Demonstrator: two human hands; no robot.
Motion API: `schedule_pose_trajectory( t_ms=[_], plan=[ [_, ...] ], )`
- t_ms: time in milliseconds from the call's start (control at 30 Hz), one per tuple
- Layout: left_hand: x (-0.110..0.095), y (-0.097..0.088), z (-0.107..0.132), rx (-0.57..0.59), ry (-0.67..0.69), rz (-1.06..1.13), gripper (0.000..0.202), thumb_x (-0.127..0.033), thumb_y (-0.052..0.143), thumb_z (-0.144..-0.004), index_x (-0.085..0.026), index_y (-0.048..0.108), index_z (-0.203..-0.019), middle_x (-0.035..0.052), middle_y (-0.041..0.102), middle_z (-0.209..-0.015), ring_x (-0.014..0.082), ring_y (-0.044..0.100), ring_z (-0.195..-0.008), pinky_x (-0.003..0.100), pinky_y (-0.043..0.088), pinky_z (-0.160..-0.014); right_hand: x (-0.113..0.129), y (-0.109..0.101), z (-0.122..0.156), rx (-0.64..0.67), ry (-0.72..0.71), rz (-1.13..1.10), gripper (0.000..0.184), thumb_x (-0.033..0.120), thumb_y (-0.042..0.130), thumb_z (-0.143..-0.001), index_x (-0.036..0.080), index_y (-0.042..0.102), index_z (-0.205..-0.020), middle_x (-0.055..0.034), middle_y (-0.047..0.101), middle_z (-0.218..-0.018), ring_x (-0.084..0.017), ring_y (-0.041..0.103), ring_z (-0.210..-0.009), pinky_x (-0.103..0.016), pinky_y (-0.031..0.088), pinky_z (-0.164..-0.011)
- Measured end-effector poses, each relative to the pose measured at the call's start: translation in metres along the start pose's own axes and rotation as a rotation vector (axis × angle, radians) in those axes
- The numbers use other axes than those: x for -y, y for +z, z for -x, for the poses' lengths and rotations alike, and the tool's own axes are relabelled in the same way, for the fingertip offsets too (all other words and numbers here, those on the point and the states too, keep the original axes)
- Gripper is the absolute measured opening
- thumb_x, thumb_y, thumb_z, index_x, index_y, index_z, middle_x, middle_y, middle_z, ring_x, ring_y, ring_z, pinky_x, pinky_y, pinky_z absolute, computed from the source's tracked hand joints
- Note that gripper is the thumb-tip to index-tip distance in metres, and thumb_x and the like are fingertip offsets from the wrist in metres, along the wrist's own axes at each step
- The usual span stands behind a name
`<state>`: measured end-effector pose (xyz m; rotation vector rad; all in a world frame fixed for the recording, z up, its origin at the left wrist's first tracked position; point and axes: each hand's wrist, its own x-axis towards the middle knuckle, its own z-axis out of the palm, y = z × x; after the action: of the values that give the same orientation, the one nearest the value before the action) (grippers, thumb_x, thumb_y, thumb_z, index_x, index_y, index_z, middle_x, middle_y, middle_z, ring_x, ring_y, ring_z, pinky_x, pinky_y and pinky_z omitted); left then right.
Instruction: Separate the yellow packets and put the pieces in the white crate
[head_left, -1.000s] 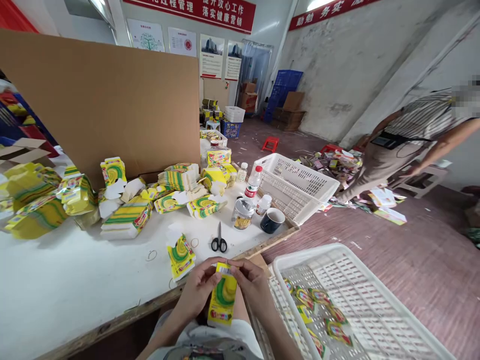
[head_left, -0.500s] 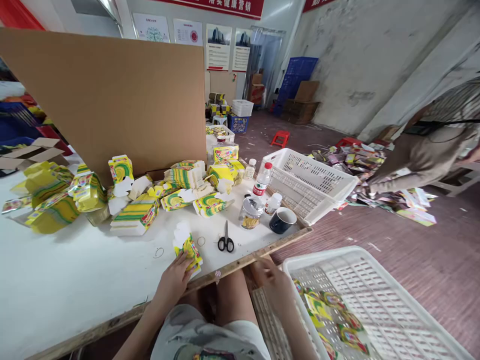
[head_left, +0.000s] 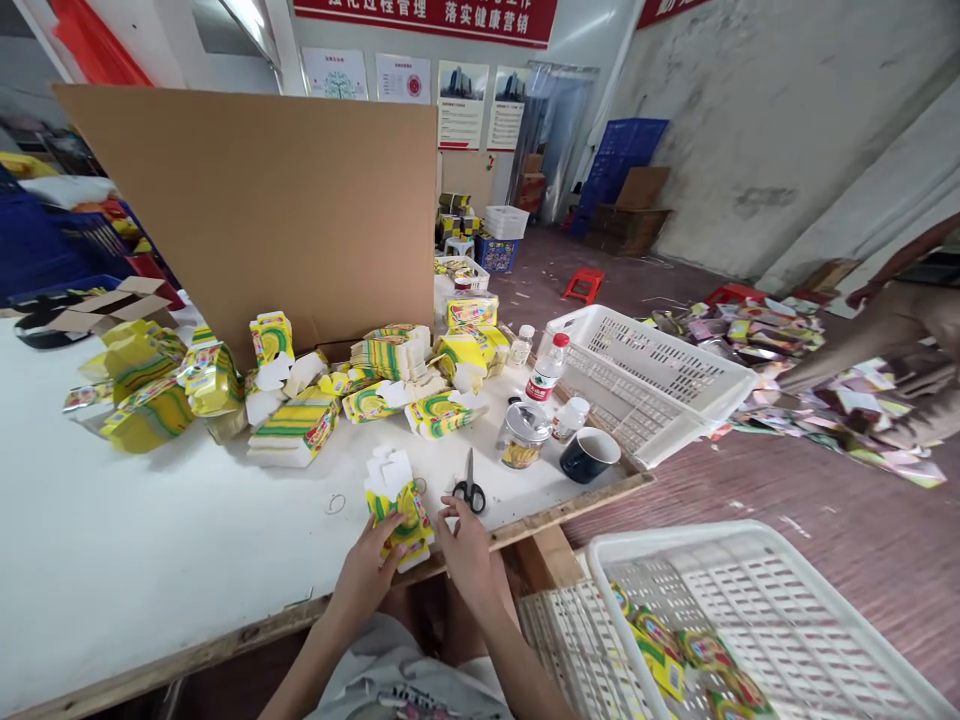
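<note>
A yellow-green printed carton (head_left: 411, 508) with white flaps lies at the table's front edge. My left hand (head_left: 373, 565) grips its near left part, thumb and fingers bent over it. Just right of the carton is my right hand (head_left: 466, 548), fingers loosely bent and apart, with nothing seen in them. Black-handled scissors (head_left: 470, 494) lie right beyond that hand's fingertips. Behind the carton are several bundles of flat yellow cartons (head_left: 296, 428).
A clear lidded jar (head_left: 524, 440), a red-capped bottle (head_left: 547, 372) and a dark mug (head_left: 589, 458) stand at the table's right. A white crate (head_left: 750, 540) with small yellow packs sits low at right. Cardboard (head_left: 285, 220) stands upright behind. Another person's arm reaches over scattered cartons (head_left: 765, 340).
My right hand has come from beside the crate at right to the carton's right side. My left hand stays on the carton. The view has turned slightly left.
</note>
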<state>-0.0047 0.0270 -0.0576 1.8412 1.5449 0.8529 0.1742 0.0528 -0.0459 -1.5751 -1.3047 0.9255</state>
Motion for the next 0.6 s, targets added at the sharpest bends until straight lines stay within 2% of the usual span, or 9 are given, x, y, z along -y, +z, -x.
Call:
schedule_pose_trajectory(
  t_ms=[67,133,200,267,333,400,467,600],
  plan=[
    [-0.003,0.002,0.001,-0.006,-0.016,0.079,0.038,-0.02,0.059,-0.084,-0.026,0.068,-0.12,0.0055,0.071,-0.129,0.0275,0.058,-0.13,0.053,0.031,-0.119,0.0,0.003,0.003,0.01,0.012,-0.044,0.028,0.021,0.065,-0.072,0.021,0.07,-0.1,-0.0087,0.075,-0.087,-0.029,0.07,-0.086,-0.04,0.051,-0.082],
    [-0.008,0.003,0.001,-0.031,-0.031,0.162,0.036,-0.023,0.063,-0.082,-0.027,0.07,-0.117,0.0057,0.071,-0.129,0.0291,0.057,-0.131,0.053,0.029,-0.12,0.002,0.005,0.004,0.018,0.03,-0.109,0.025,0.022,0.068,-0.071,0.022,0.07,-0.095,-0.0071,0.075,-0.082,-0.028,0.069,-0.081,-0.039,0.051,-0.079],
    [-0.015,0.001,0.002,-0.107,-0.074,0.261,0.039,-0.03,0.063,-0.084,-0.025,0.066,-0.123,0.0077,0.065,-0.138,0.0301,0.049,-0.137,0.053,0.025,-0.122,0.004,0.004,0.003,0.017,0.055,-0.191,0.022,0.029,0.068,-0.074,0.022,0.069,-0.095,-0.006,0.073,-0.078,-0.026,0.068,-0.074,-0.038,0.052,-0.073],
    [-0.022,-0.004,0.001,-0.211,-0.14,0.407,0.049,-0.039,0.061,-0.088,-0.023,0.056,-0.134,0.0109,0.054,-0.148,0.0306,0.04,-0.144,0.053,0.022,-0.122,0.007,-0.001,0.002,0.03,0.083,-0.289,0.029,0.04,0.069,-0.076,0.021,0.067,-0.097,-0.0052,0.072,-0.075,-0.024,0.067,-0.069,-0.036,0.053,-0.067],
    [-0.031,-0.009,-0.002,-0.253,-0.196,0.582,0.06,-0.05,0.06,-0.088,-0.02,0.05,-0.139,0.015,0.05,-0.151,0.033,0.041,-0.142,0.054,0.028,-0.12,0.013,-0.007,0.003,0.074,0.109,-0.396,0.041,0.052,0.071,-0.074,0.019,0.066,-0.097,-0.005,0.071,-0.073,-0.023,0.067,-0.067,-0.035,0.054,-0.064],
    [-0.043,-0.012,-0.005,-0.189,-0.226,0.746,0.064,-0.058,0.062,-0.085,-0.018,0.055,-0.135,0.0178,0.058,-0.142,0.0356,0.054,-0.132,0.053,0.042,-0.111,0.019,-0.013,0.007,0.139,0.133,-0.493,0.049,0.059,0.074,-0.069,0.018,0.067,-0.094,-0.0057,0.072,-0.073,-0.022,0.067,-0.066,-0.034,0.054,-0.063],
    [-0.055,-0.012,-0.008,-0.075,-0.247,0.886,0.062,-0.065,0.061,-0.082,-0.018,0.064,-0.123,0.018,0.069,-0.128,0.0357,0.066,-0.115,0.052,0.052,-0.1,0.026,-0.018,0.014,0.194,0.154,-0.563,0.05,0.06,0.076,-0.068,0.017,0.068,-0.093,-0.007,0.073,-0.075,-0.021,0.067,-0.064,-0.032,0.052,-0.061],
    [-0.076,-0.01,-0.011,0.093,-0.267,1.066,0.06,-0.068,0.071,-0.072,-0.019,0.075,-0.105,0.0157,0.078,-0.108,0.0334,0.073,-0.1,0.048,0.056,-0.092,0.035,-0.029,0.027,0.228,0.166,-0.609,0.041,0.055,0.076,-0.073,0.018,0.07,-0.091,-0.0072,0.075,-0.078,-0.018,0.065,-0.058,-0.029,0.05,-0.055]
  ],
)
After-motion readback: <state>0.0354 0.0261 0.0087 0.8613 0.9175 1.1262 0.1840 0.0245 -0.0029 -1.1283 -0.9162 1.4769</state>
